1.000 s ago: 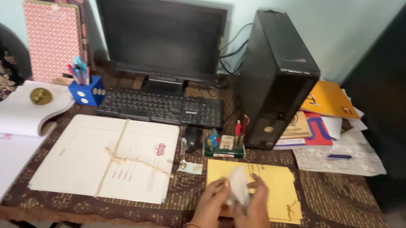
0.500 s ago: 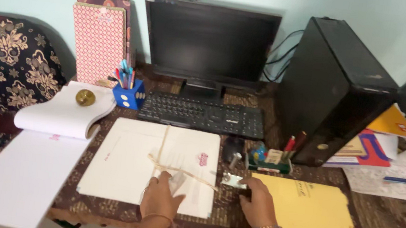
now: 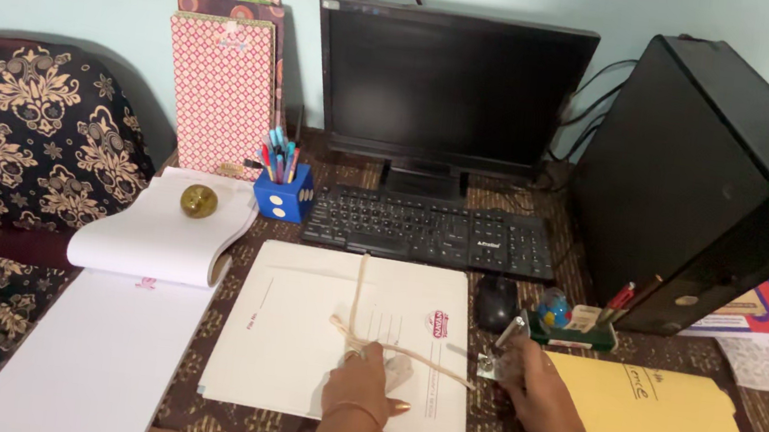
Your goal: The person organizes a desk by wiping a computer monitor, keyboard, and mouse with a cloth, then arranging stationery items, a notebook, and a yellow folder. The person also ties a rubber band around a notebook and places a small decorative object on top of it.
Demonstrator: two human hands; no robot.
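My left hand (image 3: 360,390) rests on a white file folder (image 3: 295,340) tied crosswise with string, its fingers pressing a small folded white paper (image 3: 399,370) against the cover beside the knot. My right hand (image 3: 539,394) is just right of that folder. Its fingertips hold the base of a small metal punch (image 3: 497,356) with a raised lever, which stands on the brown patterned tablecloth. A yellow folder (image 3: 668,422) lies under and to the right of my right wrist.
Behind the folder are a black keyboard (image 3: 430,232), a mouse (image 3: 494,302), a dark monitor (image 3: 450,90), a computer tower (image 3: 713,174) and a small green desk organiser (image 3: 573,326). A blue pen cube (image 3: 282,198), patterned files, an open notepad (image 3: 163,240) with a brass ball and a floral chair (image 3: 30,141) are on the left.
Both hands left the yellow folder. My left hand carried the folded paper left onto the white folder, and my right hand went to the metal punch. The view swung left.
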